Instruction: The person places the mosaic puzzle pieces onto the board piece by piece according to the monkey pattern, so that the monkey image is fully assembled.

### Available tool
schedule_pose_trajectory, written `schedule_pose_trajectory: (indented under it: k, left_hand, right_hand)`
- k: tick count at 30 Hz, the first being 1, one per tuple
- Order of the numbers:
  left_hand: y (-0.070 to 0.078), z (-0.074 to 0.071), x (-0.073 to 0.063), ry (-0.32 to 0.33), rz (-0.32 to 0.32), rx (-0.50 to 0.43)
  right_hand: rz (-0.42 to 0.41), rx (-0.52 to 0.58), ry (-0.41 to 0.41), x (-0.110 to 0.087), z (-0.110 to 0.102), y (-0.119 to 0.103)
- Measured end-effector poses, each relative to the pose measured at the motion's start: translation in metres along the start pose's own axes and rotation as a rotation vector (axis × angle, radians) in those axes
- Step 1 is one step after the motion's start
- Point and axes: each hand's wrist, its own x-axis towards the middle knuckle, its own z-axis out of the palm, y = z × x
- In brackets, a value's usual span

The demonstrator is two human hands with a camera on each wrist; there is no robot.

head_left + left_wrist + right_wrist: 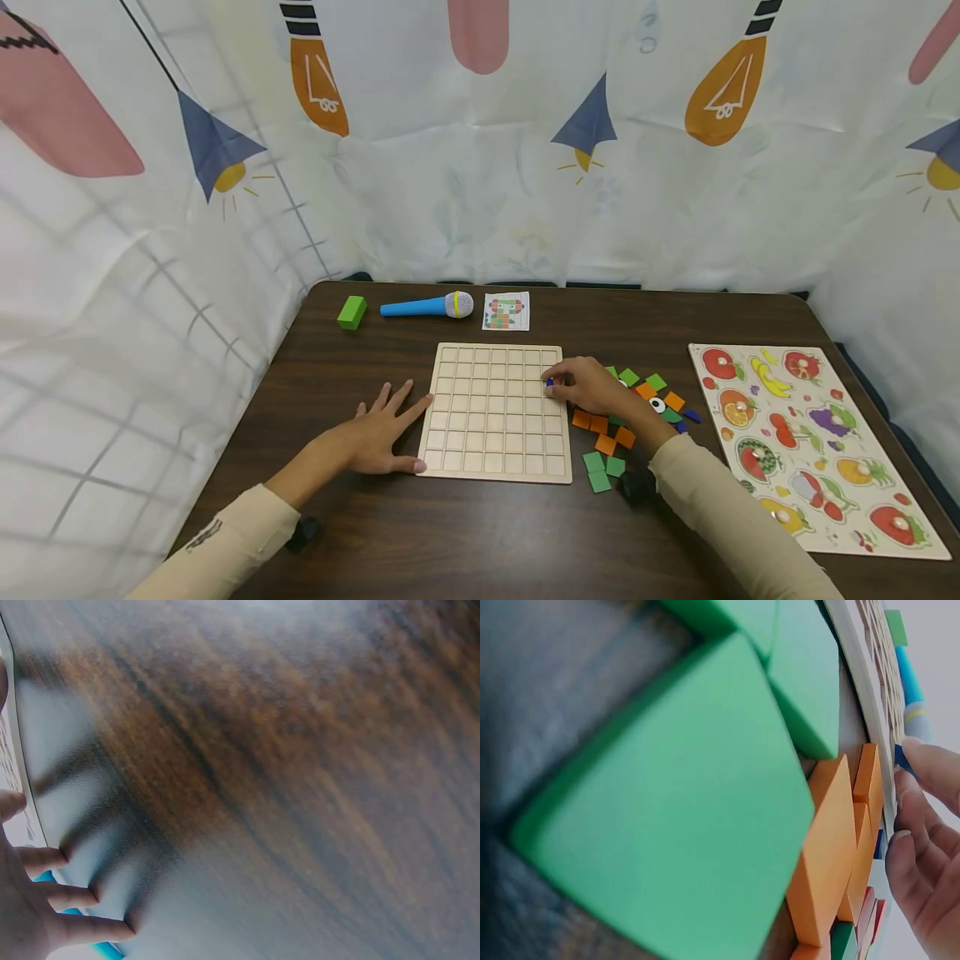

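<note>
A pale wooden grid board (495, 412) with rows of bare square cells lies on the dark table. My left hand (382, 435) is spread flat, its thumb and a fingertip touching the board's left edge. At the board's right edge, my right hand (588, 385) pinches a small blue piece (904, 759) between thumb and fingers, over a cell of the upper right column. Beside and partly under the right forearm lie loose orange tiles (606, 445), green tiles (598, 482), pieces with round eyes (657, 405) and a blue half-round piece (692, 416).
Behind the board are a green block (352, 312), a blue toy microphone (420, 307) and a small printed pattern card (507, 312). A fruit picture board (817, 450) lies at the right, partly under the right sleeve. A printed curtain (480, 192) hangs along the table's far edge.
</note>
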Motion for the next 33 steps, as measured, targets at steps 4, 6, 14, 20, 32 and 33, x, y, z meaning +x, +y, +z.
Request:
schedule_pose_trajectory:
  k: [4,6,14,20,32,33]
  left_hand:
    - [0.001,0.000,0.000,0.001,-0.001,-0.001]
    - [0.001,0.000,0.000,0.001,0.000,-0.001]
    - [-0.001,0.000,0.001,0.004,0.004,0.013]
    - [-0.002,0.002,0.002,0.003,0.005,0.020]
    - [0.000,0.000,0.001,-0.013,-0.006,0.014]
    - [0.000,0.000,0.001,-0.014,-0.007,0.015]
  right_hand:
    - [0.002,-0.045,-0.005,0.000,-0.001,-0.002]
    - [-0.002,-0.066,-0.002,-0.001,-0.001,-0.002]
    - [-0.015,-0.104,0.014,-0.002,-0.004,-0.003]
    - [0.006,-0.093,0.020,-0.004,-0.005,0.002]
    - [0.005,-0.100,0.055,-0.010,-0.008,0.007]
    - [0.006,-0.101,0.058,-0.009,-0.007,0.007]
